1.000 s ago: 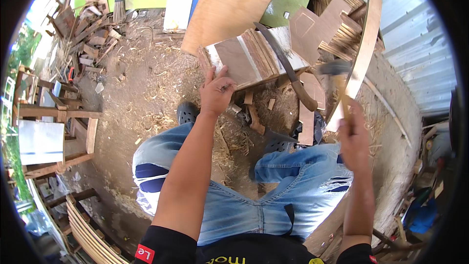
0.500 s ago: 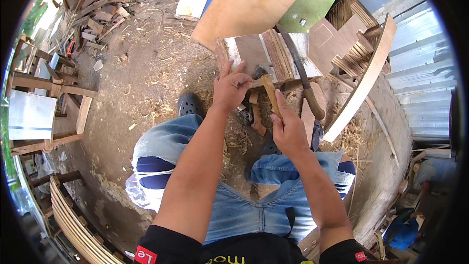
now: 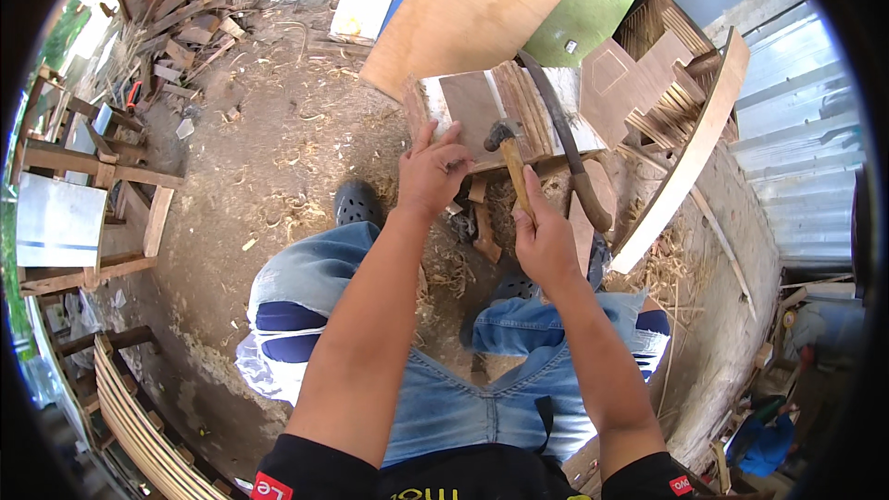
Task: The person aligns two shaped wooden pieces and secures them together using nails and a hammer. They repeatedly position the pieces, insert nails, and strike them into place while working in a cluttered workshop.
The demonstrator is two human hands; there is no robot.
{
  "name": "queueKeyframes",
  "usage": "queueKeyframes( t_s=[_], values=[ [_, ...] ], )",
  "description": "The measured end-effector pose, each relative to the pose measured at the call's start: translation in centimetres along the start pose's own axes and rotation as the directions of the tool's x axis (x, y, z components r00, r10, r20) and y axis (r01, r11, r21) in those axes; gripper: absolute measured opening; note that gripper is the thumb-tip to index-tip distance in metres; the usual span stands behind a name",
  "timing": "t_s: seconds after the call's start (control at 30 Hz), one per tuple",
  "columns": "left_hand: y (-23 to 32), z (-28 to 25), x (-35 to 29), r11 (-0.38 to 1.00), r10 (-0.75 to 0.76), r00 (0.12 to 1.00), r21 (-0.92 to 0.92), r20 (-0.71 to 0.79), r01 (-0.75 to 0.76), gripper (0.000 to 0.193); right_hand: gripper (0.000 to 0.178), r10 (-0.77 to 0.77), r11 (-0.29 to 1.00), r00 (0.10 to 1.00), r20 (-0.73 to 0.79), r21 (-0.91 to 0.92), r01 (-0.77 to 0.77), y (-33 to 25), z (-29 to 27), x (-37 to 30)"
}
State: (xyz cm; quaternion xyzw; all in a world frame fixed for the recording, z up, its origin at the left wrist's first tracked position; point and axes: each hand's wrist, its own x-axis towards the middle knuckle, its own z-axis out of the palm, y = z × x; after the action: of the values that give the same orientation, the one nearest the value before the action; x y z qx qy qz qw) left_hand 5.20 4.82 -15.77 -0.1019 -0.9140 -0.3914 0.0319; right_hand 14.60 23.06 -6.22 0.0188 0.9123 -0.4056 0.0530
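In my right hand (image 3: 548,243) is a hammer (image 3: 512,167), gripped low on its wooden handle. Its dark head is over the near part of a brown board (image 3: 470,104), which lies on a low work block with a white top (image 3: 432,100). My left hand (image 3: 431,174) is at the near left edge of that board, fingertips against it. Thumb and forefinger are pinched together there; whatever they hold is too small to make out. A machete (image 3: 559,116) with a dark blade and wooden handle lies across the block's right side, beside rough wood strips (image 3: 524,109).
A large plywood sheet (image 3: 472,9) leans beyond the block. To the right stand a long curved plank (image 3: 690,153) and stacked cut plywood pieces (image 3: 619,79). Scrap wood (image 3: 181,28) is piled far left, near wooden frames (image 3: 102,167). Shavings litter the dirt floor (image 3: 241,148).
The hammer head has moved slightly right and up, away from my left fingers. My left hand has shifted a little left and stays at the board's edge.
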Motion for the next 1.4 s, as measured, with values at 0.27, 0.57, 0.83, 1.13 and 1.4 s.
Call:
queueKeyframes(
  t_s=[0.27, 0.57, 0.83, 1.13, 1.4],
  values=[
    [0.8, -2.9, 1.3, 0.990, -0.032, 0.971, 0.138, 0.237, -0.001, 0.013, 0.060, -0.032, 0.997, 0.999, -0.007, -0.072, 0.031, 1.0, -0.3, 0.7],
    [1.5, -2.3, 1.0, 1.000, 0.006, 0.992, 0.019, 0.127, -0.009, 0.015, 0.062, -0.006, 0.998, 1.000, 0.003, -0.060, 0.006, 0.8, -0.5, 0.8],
    [-0.3, 0.1, 0.5, 0.985, 0.026, 1.000, -0.171, -0.013, -0.028, 0.010, 0.062, -0.003, 0.998, 1.000, -0.009, -0.063, 0.002, 0.8, -0.4, 0.8],
    [-0.5, 0.5, 0.3, 0.952, 0.028, 0.998, -0.302, -0.059, -0.044, 0.009, 0.059, 0.003, 0.999, 1.000, -0.008, -0.045, -0.003, 0.9, -0.8, 1.0],
    [-0.4, 0.3, 0.3, 0.926, 0.012, 0.999, -0.377, -0.034, -0.024, 0.013, 0.060, -0.006, 1.000, 1.000, -0.006, -0.011, 0.006, 0.6, -1.2, 0.9]
  ],
)
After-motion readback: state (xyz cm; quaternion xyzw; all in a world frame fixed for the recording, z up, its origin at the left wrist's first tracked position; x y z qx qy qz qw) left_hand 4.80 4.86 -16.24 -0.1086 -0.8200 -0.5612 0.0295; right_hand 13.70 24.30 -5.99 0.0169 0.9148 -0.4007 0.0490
